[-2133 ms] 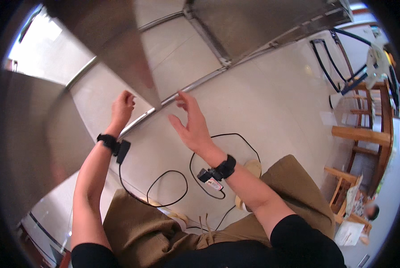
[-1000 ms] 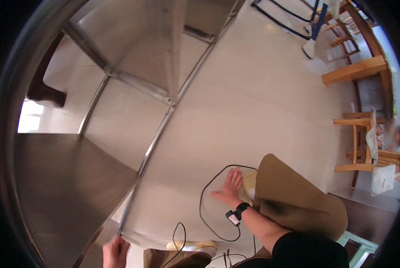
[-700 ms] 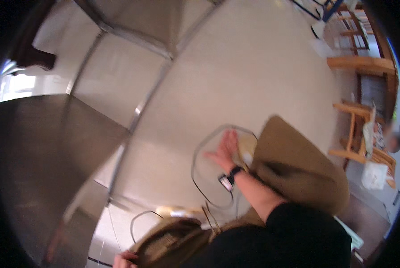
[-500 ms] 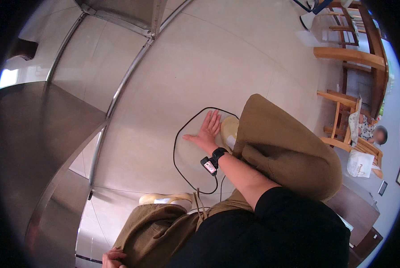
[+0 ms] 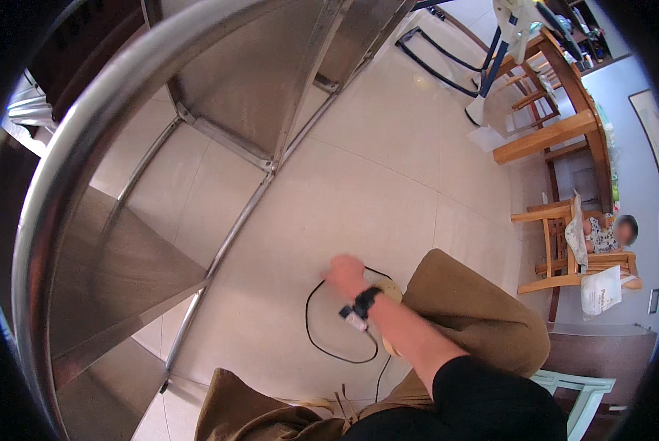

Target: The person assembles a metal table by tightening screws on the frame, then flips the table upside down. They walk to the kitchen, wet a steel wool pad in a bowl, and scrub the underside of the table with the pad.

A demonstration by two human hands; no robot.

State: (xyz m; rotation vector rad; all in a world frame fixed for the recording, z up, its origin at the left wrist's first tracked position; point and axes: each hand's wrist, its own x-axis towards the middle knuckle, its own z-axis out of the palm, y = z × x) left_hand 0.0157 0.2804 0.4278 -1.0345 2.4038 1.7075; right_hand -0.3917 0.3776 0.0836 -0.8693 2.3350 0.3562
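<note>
One hand visible: my right hand (image 5: pixel 344 273), blurred, lower centre of frame; whether its fingers pinch anything, I cannot tell. Metal rack (image 5: pixel 116 287) at left of frame, panels (image 5: pixel 245 81) between tubes (image 5: pixel 241 226); work done or outstanding: not determinable.

Dark printed lettering stands aslant on the front of the white bag (image 5: pixel 601 292) at the wooden chair (image 5: pixel 549 284). A pale label (image 5: pixel 357 321) sits on the small black device (image 5: pixel 346 312) at the wrist of the right hand (image 5: pixel 346 273); its marks are too blurred to read.
</note>
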